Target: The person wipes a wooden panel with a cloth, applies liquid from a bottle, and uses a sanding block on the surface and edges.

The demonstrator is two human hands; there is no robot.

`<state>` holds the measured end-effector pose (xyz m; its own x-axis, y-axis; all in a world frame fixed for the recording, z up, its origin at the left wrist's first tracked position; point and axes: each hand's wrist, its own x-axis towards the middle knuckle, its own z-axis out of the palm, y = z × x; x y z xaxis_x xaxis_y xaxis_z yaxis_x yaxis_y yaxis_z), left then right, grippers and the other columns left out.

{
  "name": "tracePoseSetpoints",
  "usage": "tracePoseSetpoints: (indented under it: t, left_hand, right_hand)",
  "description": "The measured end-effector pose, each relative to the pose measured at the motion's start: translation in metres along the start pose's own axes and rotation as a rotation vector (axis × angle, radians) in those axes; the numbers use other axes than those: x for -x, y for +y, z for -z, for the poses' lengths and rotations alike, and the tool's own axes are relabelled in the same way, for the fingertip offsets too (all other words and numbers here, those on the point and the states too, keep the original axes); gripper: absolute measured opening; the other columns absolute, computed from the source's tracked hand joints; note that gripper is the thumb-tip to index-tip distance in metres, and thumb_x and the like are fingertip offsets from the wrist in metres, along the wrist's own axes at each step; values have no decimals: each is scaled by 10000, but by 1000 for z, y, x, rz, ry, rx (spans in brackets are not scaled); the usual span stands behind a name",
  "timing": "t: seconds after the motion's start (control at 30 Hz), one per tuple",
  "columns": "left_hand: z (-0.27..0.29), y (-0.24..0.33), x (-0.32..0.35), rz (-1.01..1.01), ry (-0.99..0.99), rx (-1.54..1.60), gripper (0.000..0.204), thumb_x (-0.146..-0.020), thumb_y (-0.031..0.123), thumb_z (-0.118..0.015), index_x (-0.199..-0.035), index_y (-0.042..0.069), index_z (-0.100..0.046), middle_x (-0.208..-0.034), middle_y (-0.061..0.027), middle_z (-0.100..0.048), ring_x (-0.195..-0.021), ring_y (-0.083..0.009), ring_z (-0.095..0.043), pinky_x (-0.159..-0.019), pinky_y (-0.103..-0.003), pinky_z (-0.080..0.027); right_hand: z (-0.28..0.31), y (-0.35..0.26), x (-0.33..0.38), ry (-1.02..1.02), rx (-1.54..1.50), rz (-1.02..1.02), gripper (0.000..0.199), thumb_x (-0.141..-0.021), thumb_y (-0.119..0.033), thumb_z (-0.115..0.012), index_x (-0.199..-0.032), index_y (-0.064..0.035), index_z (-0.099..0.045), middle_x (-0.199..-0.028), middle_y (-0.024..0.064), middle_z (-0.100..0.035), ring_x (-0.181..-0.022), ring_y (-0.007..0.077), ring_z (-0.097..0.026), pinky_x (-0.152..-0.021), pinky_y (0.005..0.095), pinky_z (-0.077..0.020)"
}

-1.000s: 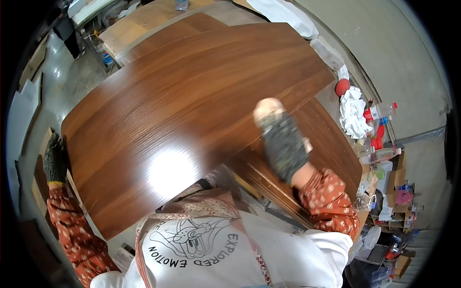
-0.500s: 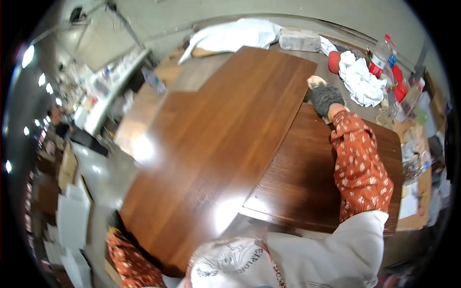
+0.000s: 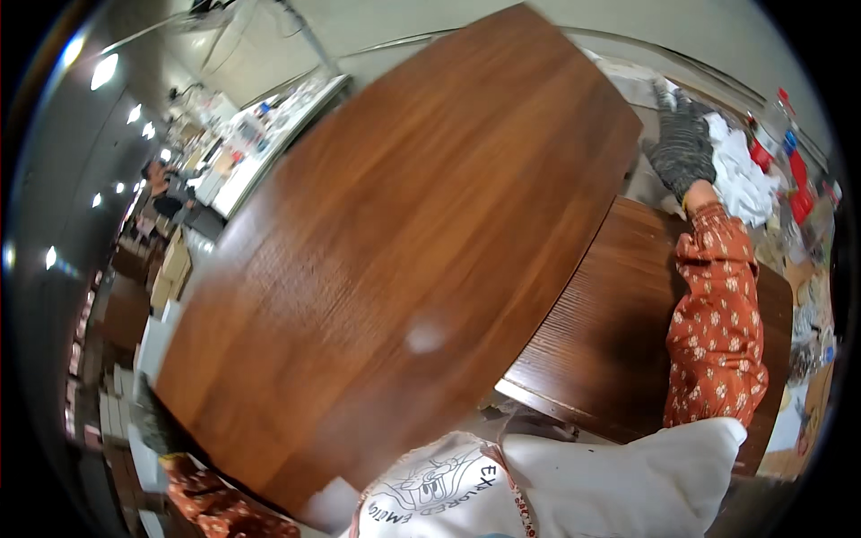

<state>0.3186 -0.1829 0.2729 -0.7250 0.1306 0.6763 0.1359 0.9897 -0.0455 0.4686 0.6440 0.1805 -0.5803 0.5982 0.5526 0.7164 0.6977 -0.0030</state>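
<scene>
Plainly, in the head view the big brown board (image 3: 404, 242) lies between the two gloved hands, its long axis running slantwise from the near left to the far right. The left hand (image 3: 157, 420) is at the board's near left corner and is the closer of the two to that end; its fingers are partly lost behind the edge, so how tightly they are closed cannot be told. The right hand (image 3: 683, 148) is just beyond the far right edge, with its fingers stretched out and nothing visible in its palm; whether it touches the board is unclear. A pale block (image 3: 632, 88) sits just past its fingertips, and white crumpled cloth (image 3: 746, 179) lies to its right.

The board looks flat and smooth, in warm reddish brown with lengthwise grain, straight at the right long side and bowed at the left by the lens. A dull glare spot shows near its middle. It overlaps a second, darker board (image 3: 619, 332) under the right forearm.
</scene>
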Motion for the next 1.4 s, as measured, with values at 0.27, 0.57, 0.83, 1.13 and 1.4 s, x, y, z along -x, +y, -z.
tracePoseSetpoints:
  t: [0.27,0.57,0.83,1.13,1.4]
  left_hand:
    - [80,-22,-31,-252,779,-318,389,-968,100,-447,-1336,-5,-517,-1101,-139,-669,-932,-252,-639,-859,-351,-507]
    - [-29,5,76,-157,643,1958,277,-994,274,-492,-1000,23,-609,-864,-89,-621,-789,-204,-594,-724,-360,-520]
    - [-131,41,186,696,539,2340,380,-979,347,-504,-1207,47,-558,-1158,-97,-600,-1055,-250,-574,-925,-397,-476]
    - [-110,102,195,980,409,2331,454,-914,268,-592,-1274,0,-518,-1231,-166,-594,-1090,-321,-603,-958,-460,-501]
    - [-97,119,208,1157,353,2428,352,-909,156,-578,-1216,-15,-573,-1148,-176,-644,-1041,-298,-637,-935,-444,-525]
  right_hand:
    - [83,-29,22,525,-349,518,699,-808,-307,-670,-1392,-108,-341,-1362,177,-432,-1253,352,-397,-1121,496,-249]
    - [171,22,139,245,-192,838,511,-823,-395,-638,-1211,-84,-520,-1172,143,-577,-1057,344,-538,-1072,582,-290]
    - [170,-9,240,-74,103,777,344,-898,-154,-526,-1214,-46,-606,-1152,141,-654,-1101,311,-591,-1032,459,-406]
    - [154,-51,232,-524,122,1036,761,-797,-299,-601,-1475,-104,-317,-1382,164,-488,-1292,328,-438,-1090,528,-323]
    - [106,-80,128,-311,-49,882,717,-894,-441,-553,-1455,-65,-315,-1412,206,-451,-1254,369,-473,-1071,452,-361]
